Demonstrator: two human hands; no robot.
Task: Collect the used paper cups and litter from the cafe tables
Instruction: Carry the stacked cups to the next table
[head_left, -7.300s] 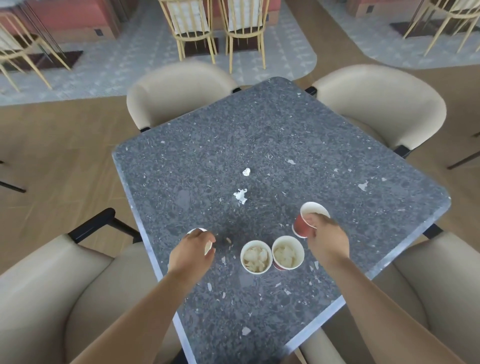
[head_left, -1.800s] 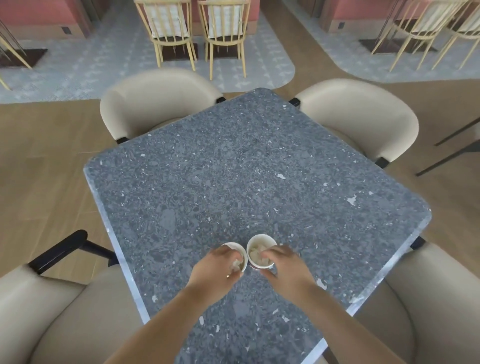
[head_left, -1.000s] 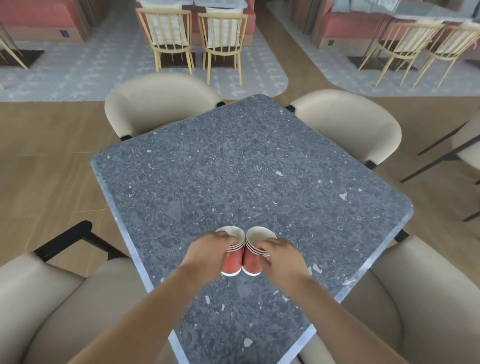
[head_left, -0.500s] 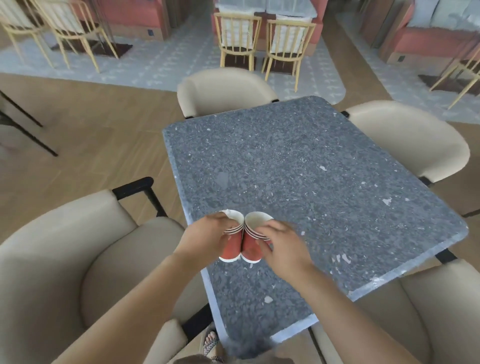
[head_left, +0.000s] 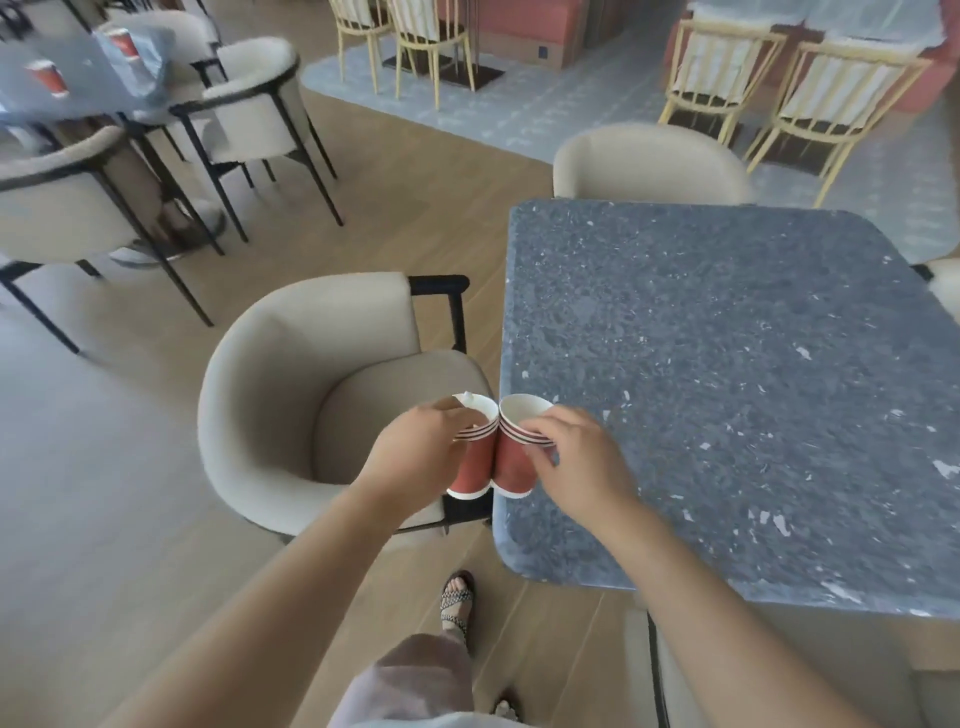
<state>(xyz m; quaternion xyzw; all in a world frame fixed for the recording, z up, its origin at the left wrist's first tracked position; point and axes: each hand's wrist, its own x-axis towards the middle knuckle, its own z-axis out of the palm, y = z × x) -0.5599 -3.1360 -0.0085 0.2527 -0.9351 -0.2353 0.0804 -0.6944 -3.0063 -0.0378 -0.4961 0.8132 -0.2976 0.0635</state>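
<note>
I hold two stacks of red paper cups side by side, touching, in the air over the left edge of the grey speckled table (head_left: 727, 374). My left hand (head_left: 415, 457) grips the left cup stack (head_left: 475, 467), which has a scrap of white paper poking over its rim. My right hand (head_left: 576, 462) grips the right cup stack (head_left: 511, 467). Far off at the top left, two more red cups (head_left: 49, 78) stand on another table beside a grey plastic bag (head_left: 140, 57).
A beige armchair (head_left: 311, 395) stands directly below the cups, left of the table. Another beige chair (head_left: 649, 166) is at the table's far side. Beige chairs with black legs (head_left: 249, 109) surround the far left table. My sandalled foot (head_left: 457, 597) is on the wooden floor.
Both hands have lifted the cup stacks off the table, and my view has swung left, so the table now lies to the right and the far left table has come into view.
</note>
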